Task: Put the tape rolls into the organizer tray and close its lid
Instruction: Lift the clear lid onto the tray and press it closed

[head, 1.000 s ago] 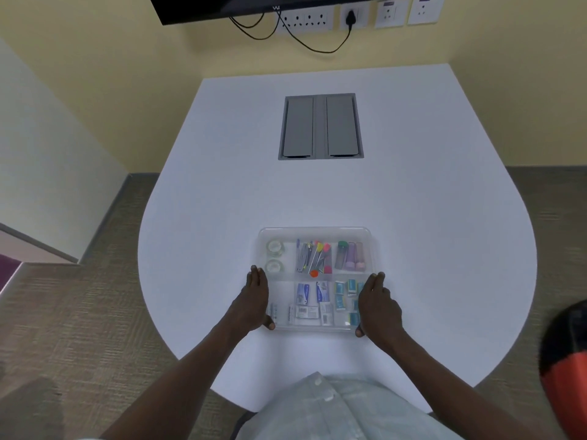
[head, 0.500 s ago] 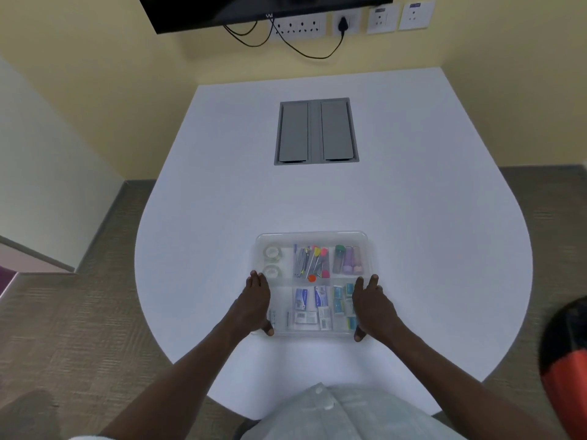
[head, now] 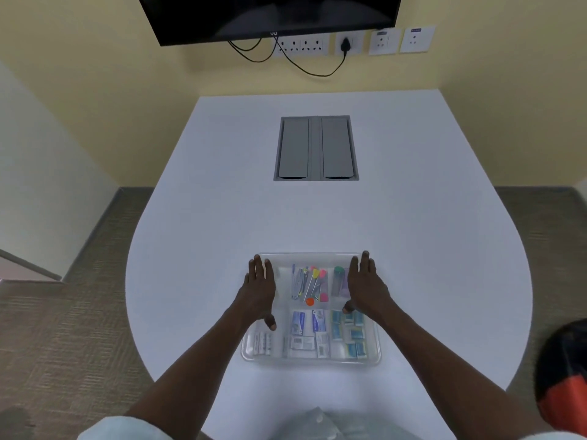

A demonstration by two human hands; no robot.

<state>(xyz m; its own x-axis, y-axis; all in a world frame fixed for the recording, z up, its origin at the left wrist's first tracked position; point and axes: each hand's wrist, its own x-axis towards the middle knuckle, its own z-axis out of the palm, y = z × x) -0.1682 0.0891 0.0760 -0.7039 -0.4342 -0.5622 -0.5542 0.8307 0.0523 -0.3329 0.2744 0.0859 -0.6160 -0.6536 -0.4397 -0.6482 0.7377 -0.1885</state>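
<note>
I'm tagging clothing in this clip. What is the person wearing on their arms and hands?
Both the left hand and right hand are bare: no gloves, rings or watch show. The forearms are uncovered, and short pale, whitish sleeves show only at the frame's bottom edge.

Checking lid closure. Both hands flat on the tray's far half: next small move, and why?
Probably press down at the far corners to seat the lid. Both the left hand and right hand lie flat, fingers spread, over the organizer tray, nothing gripped; whether the lid has latched can't be seen.
</note>
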